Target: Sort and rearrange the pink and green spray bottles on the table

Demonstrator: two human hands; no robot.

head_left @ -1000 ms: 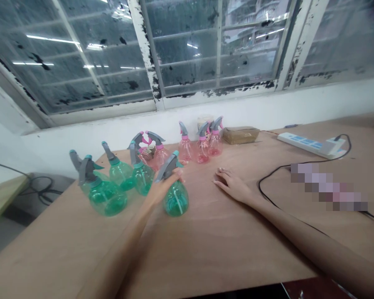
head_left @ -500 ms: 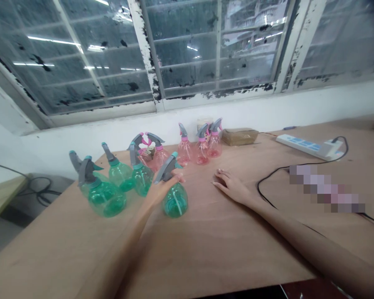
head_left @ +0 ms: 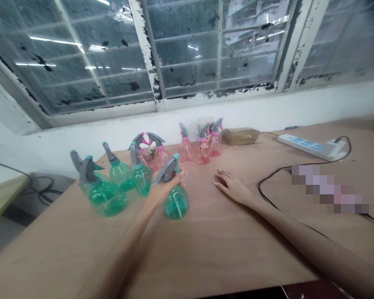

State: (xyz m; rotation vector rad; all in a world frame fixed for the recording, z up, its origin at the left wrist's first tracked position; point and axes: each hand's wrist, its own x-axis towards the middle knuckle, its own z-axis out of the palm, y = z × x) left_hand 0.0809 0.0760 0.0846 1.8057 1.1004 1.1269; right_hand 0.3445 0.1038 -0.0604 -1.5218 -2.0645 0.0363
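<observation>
My left hand (head_left: 166, 187) is wrapped round the neck of a green spray bottle (head_left: 177, 203), just under its grey head with a teal nozzle. The bottle stands upright or nearly so; whether its base touches the table I cannot tell. My right hand (head_left: 233, 187) rests on the wooden table (head_left: 224, 245) with its fingers stretched out, holding nothing. Left of the held bottle stand several other green spray bottles (head_left: 104, 199). Behind them are pink spray bottles (head_left: 162, 158), and more pink spray bottles (head_left: 203, 151) stand near the wall.
A brown package (head_left: 241, 136) lies by the wall, with a white jar (head_left: 205, 121) behind the pink bottles. To the right is a white power strip (head_left: 311, 146) with a black cable (head_left: 268, 179). A blurred-out object (head_left: 328, 189) lies beside my right forearm.
Almost nothing differs. The held green spray bottle sits very slightly further right and lower in view, along with a small shift of the whole picture. My right hand stays where it was.
</observation>
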